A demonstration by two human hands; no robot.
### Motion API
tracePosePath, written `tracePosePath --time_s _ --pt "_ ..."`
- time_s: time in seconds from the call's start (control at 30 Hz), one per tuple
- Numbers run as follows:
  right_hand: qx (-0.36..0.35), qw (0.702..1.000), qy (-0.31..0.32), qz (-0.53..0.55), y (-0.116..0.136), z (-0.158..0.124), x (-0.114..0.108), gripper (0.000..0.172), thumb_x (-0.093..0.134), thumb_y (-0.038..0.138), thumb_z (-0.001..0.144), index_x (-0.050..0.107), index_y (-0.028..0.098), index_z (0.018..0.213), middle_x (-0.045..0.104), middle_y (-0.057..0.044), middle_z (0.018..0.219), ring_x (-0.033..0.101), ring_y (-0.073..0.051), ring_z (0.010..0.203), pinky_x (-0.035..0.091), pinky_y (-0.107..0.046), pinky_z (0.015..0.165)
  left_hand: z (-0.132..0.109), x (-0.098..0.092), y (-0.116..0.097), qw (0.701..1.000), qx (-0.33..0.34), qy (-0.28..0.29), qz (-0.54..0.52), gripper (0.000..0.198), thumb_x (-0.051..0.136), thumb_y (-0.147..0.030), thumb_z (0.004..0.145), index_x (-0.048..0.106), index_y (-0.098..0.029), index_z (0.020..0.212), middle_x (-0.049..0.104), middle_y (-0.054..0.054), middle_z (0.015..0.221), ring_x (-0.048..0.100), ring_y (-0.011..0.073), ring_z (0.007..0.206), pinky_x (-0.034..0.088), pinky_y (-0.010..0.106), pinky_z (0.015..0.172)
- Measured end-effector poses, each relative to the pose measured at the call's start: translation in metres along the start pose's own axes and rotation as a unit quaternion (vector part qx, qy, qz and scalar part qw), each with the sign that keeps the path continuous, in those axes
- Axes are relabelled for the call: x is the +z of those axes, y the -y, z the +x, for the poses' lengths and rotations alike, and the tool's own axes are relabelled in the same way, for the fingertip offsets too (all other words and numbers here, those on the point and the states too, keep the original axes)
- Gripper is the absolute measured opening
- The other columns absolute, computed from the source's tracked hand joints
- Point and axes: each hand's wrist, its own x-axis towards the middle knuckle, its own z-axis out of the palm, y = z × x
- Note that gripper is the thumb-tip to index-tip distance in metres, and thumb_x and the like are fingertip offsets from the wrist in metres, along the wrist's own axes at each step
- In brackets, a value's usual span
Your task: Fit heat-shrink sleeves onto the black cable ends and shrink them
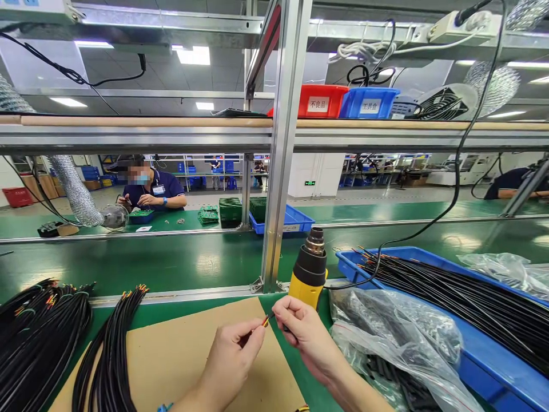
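Note:
My left hand (234, 357) pinches the thin end of a wire (261, 325) over a sheet of brown cardboard (180, 360). My right hand (302, 332) is closed just beside it, pinching the same wire tip, where a small black piece shows between the fingers. Directly behind my right hand stands a yellow and black heat gun (309, 269), nozzle pointing up and away.
Bundles of black cables (43, 337) lie at the left. A blue tray (484, 355) of long black wires sits at the right, with clear plastic bags (394, 337) in front. An aluminium post (283, 143) rises ahead. A masked co-worker (150, 189) sits across the green conveyor belt.

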Motion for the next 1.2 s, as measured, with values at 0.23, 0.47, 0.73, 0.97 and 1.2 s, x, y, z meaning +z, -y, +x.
tracePosePath --time_s 0.23,0.47,0.73,0.97,1.2 --pt "-0.009 0.999 -0.040 0.006 0.002 -0.004 0.006 0.035 0.066 0.045 0.065 0.048 0.015 0.063 0.040 0.007 0.050 0.025 -0.001 0.041 0.014 -0.019 0.040 -0.002 0.001 -0.001 0.989 0.087 -0.036 0.112 0.031 0.037 -0.027 0.087 0.051 -0.016 0.062 0.029 -0.004 0.057 0.029 0.0088 0.055 0.026 0.020 0.051" --pt "-0.008 0.998 -0.054 0.016 0.002 -0.005 0.006 0.037 0.068 0.046 0.062 0.047 0.015 0.061 0.038 0.008 0.049 0.023 -0.002 0.041 0.013 -0.020 0.040 -0.002 0.000 -0.005 0.983 0.092 -0.031 0.156 0.033 0.035 -0.029 0.088 0.055 -0.018 0.064 0.036 -0.002 0.056 0.033 0.0110 0.055 0.028 0.022 0.053" --pt "0.002 1.000 -0.026 -0.009 0.004 -0.004 0.002 0.036 0.068 0.044 0.062 0.046 0.016 0.058 0.038 0.007 0.047 0.023 -0.002 0.041 0.012 -0.020 0.038 -0.002 -0.002 -0.006 0.976 0.098 -0.026 0.194 0.035 0.034 -0.029 0.088 0.052 -0.019 0.060 0.039 -0.001 0.055 0.036 0.0125 0.054 0.027 0.023 0.053" --pt "0.042 0.998 0.043 -0.023 0.011 0.000 -0.007 0.033 0.070 0.039 0.062 0.047 0.015 0.058 0.038 0.008 0.043 0.022 -0.001 0.038 0.009 -0.020 0.037 -0.004 -0.001 -0.006 0.982 0.084 -0.017 0.170 0.035 0.034 -0.029 0.088 0.047 -0.019 0.057 0.035 -0.002 0.054 0.032 0.0115 0.053 0.025 0.023 0.052" --pt "0.105 0.991 0.077 0.018 0.012 0.003 -0.012 0.035 0.070 0.038 0.061 0.044 0.015 0.058 0.043 0.008 0.045 0.021 0.002 0.032 0.004 -0.019 0.036 -0.004 -0.002 -0.007 0.987 0.079 0.002 0.143 0.034 0.033 -0.031 0.088 0.050 -0.019 0.060 0.037 -0.002 0.056 0.033 0.0121 0.055 0.026 0.022 0.053"
